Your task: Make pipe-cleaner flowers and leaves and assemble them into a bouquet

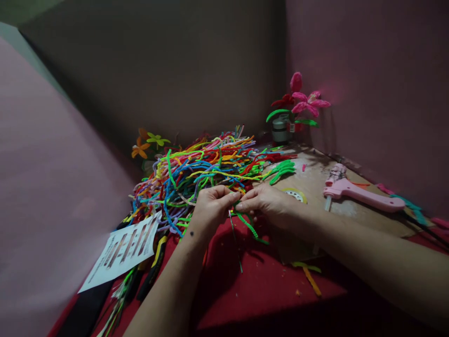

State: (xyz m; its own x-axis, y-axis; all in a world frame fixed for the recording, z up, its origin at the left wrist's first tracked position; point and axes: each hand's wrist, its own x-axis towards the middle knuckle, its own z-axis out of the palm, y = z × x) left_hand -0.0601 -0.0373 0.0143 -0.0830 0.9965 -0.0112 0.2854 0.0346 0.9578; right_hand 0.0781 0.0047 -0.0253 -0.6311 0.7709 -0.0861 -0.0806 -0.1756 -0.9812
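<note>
We note left hand (212,206) and right hand (270,202) nearly meeting, fingertips pinched on a green pipe cleaner (248,224) above red cloth (231,299); just beyond, a multicoloured pipe-cleaner pile (210,168); rightward, a pink glue gun (365,194).

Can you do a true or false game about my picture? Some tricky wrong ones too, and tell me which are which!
1. The pile of fuzzy stems has lots of colours. True.
2. The left hand and the right hand are close together, by a green fuzzy stem. True.
3. Both hands are wearing gloves. False: both are bare.
4. The glue gun is pink. True.
5. The left hand is holding the glue gun. False: it lies off to the right, on the brown board.
6. Every flower is yellow. False: there is a pink flower at the back.
</note>
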